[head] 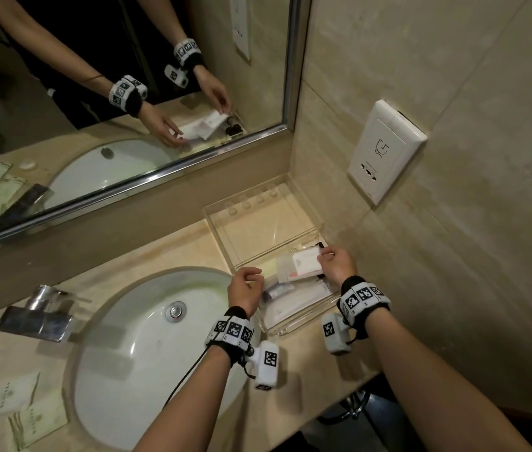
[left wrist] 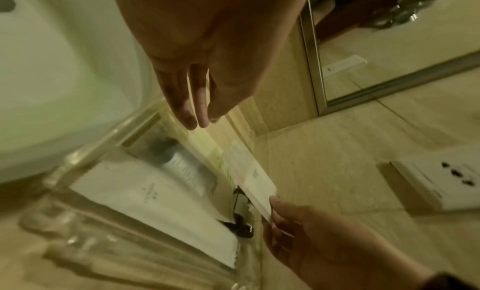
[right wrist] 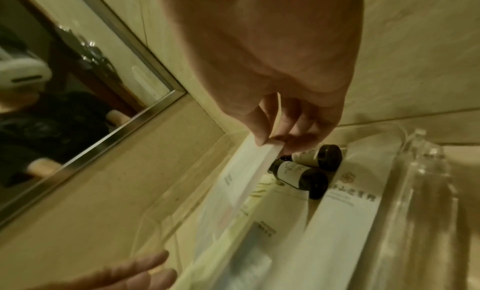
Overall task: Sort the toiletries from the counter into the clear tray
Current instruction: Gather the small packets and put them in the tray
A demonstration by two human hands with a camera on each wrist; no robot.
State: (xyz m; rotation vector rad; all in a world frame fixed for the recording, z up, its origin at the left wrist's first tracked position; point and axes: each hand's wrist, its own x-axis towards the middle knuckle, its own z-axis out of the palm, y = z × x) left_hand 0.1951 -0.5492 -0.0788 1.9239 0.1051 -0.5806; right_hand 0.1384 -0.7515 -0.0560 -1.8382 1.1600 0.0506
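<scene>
A clear tray (head: pixel 217 212) sits in the counter corner, right of the sink. It holds several white packets (head: pixel 290 301), a small tube (head: pixel 277 290) and two dark bottles (right wrist: pixel 303 178). My right hand (head: pixel 325 254) pinches one end of a flat white packet (head: pixel 305 258) over the tray's contents; the right wrist view shows thumb and fingers of that hand (right wrist: pixel 272 142) on the packet's edge (right wrist: pixel 254 177). My left hand (head: pixel 253 277) hovers at the tray's left side, fingers relaxed and holding nothing, as the left wrist view of it (left wrist: pixel 200 121) confirms.
Two cream packets (head: pixel 7 396) (head: pixel 36 425) lie on the counter left of the sink (head: pixel 121 353). The faucet (head: pixel 39 313) stands at the back left. A mirror (head: pixel 127 93) runs behind, and a wall socket (head: pixel 385 151) is above the tray.
</scene>
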